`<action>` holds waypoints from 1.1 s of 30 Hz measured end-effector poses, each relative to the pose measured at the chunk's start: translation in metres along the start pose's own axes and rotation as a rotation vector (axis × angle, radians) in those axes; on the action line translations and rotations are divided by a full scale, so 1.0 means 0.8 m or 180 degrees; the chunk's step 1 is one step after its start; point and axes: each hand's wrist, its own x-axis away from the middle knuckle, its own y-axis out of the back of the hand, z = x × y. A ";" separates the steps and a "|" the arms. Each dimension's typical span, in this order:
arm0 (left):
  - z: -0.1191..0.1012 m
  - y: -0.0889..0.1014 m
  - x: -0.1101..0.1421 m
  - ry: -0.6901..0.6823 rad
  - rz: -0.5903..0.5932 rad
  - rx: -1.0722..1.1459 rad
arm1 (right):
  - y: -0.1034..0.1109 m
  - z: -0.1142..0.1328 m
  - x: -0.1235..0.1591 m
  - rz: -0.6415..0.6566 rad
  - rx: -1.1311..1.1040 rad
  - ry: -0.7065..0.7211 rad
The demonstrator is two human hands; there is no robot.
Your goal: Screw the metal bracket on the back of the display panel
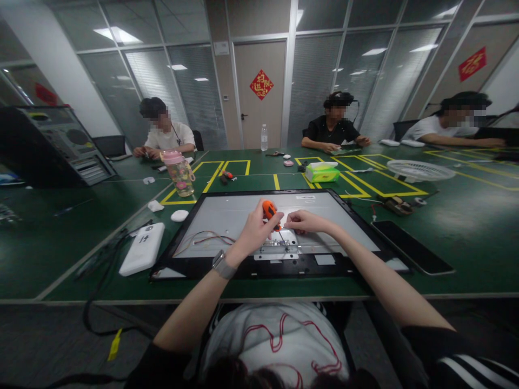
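Note:
A flat display panel [227, 213] with a grey metal back and black frame lies on the table in front of me. My left hand [259, 224], with a watch on its wrist, is wrapped round the orange and black handle of a screwdriver [269, 208]. The shaft slants down to a metal bracket [278, 249] near the panel's close edge. Just right of the shaft, my right hand [302, 221] has its fingers pinched together above the panel; what they hold, if anything, is too small to tell. Thin coloured wires [206, 236] lie on the panel's left half.
Left of the panel are a white power bank [142, 248] and a pink-lidded bottle [178, 173]. A black phone [411, 246] lies to the right. Beyond are a green tissue pack [322, 172], a white round rack [420, 169] and a computer case [68, 143]. Several people sit opposite.

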 end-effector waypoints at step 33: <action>-0.021 -0.001 -0.031 -0.0911 0.0567 -0.0663 | -0.002 -0.004 -0.002 -0.0051 -0.0097 0.0083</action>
